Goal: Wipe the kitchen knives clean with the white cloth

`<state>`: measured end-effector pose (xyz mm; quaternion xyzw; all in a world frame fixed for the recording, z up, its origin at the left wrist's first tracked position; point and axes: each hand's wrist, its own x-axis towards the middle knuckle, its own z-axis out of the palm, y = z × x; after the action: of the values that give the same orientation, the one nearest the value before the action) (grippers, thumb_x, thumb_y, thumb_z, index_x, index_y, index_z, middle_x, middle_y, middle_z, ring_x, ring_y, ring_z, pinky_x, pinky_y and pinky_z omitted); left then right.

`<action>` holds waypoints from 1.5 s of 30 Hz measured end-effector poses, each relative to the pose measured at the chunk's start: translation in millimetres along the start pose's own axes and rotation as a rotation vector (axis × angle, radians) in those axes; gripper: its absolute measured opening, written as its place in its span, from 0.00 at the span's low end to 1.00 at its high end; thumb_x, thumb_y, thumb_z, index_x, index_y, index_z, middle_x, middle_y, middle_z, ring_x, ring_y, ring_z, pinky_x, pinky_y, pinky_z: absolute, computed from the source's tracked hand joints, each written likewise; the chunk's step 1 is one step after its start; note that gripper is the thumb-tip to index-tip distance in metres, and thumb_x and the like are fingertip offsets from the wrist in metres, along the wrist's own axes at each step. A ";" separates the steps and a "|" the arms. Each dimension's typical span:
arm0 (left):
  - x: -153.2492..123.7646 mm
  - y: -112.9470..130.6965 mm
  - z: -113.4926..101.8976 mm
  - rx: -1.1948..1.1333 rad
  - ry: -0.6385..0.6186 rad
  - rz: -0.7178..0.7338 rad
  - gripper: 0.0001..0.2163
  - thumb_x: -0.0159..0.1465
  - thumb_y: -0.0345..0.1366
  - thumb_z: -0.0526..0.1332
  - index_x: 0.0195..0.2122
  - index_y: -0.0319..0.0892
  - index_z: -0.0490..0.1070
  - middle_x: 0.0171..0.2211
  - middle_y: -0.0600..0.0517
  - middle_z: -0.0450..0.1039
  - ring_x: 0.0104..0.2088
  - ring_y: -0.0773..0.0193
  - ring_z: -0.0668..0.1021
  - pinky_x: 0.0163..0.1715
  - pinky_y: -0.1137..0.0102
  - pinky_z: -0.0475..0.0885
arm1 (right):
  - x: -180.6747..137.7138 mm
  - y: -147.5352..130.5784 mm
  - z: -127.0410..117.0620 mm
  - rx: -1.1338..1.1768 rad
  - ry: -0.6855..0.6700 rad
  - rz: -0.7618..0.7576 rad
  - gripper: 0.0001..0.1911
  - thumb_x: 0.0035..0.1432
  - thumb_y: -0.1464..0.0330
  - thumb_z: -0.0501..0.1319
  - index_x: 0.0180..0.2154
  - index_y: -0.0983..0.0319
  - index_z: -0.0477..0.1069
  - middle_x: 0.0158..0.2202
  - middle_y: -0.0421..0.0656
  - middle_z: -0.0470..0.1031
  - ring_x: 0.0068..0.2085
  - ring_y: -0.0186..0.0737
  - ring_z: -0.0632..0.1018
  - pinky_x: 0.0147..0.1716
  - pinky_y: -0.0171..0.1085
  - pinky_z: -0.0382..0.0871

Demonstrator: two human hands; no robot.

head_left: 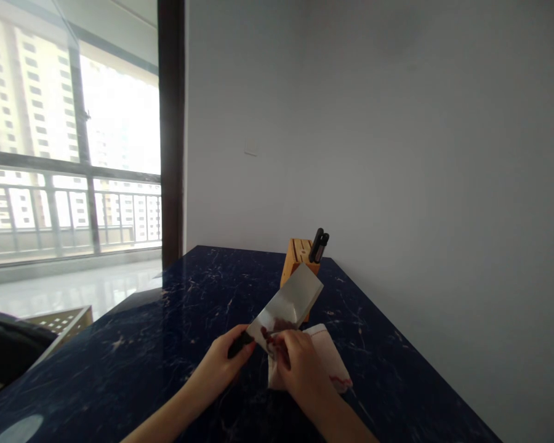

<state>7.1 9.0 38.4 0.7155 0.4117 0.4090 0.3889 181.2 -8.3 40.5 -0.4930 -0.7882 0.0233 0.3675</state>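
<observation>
My left hand (221,363) grips the black handle of a wide steel cleaver (289,301), whose blade points up and away toward the wall. My right hand (300,366) is closed on a white cloth with red trim (330,360) and presses it against the lower part of the blade near the handle. The rest of the cloth lies on the dark blue marbled counter (166,332) under my right hand.
A wooden knife block (298,258) with two black handles sticking out stands behind the cleaver by the grey wall. A box with a perforated lid (62,320) sits off the counter's left edge. A big window with a railing fills the left.
</observation>
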 end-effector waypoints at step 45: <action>-9.9 5.5 9.6 0.497 0.004 0.122 0.22 0.54 0.30 0.54 0.51 0.48 0.62 0.46 0.55 0.71 0.46 0.63 0.73 0.45 0.74 0.64 | -0.6 -15.0 3.0 0.227 0.042 -0.011 0.08 0.52 0.79 0.53 0.30 0.62 0.67 0.32 0.41 0.71 0.37 0.36 0.71 0.38 0.35 0.63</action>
<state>14.0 -4.1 37.2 0.8120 0.4563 0.3191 0.1750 168.2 -15.4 44.0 -0.4444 -0.7753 0.1004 0.4375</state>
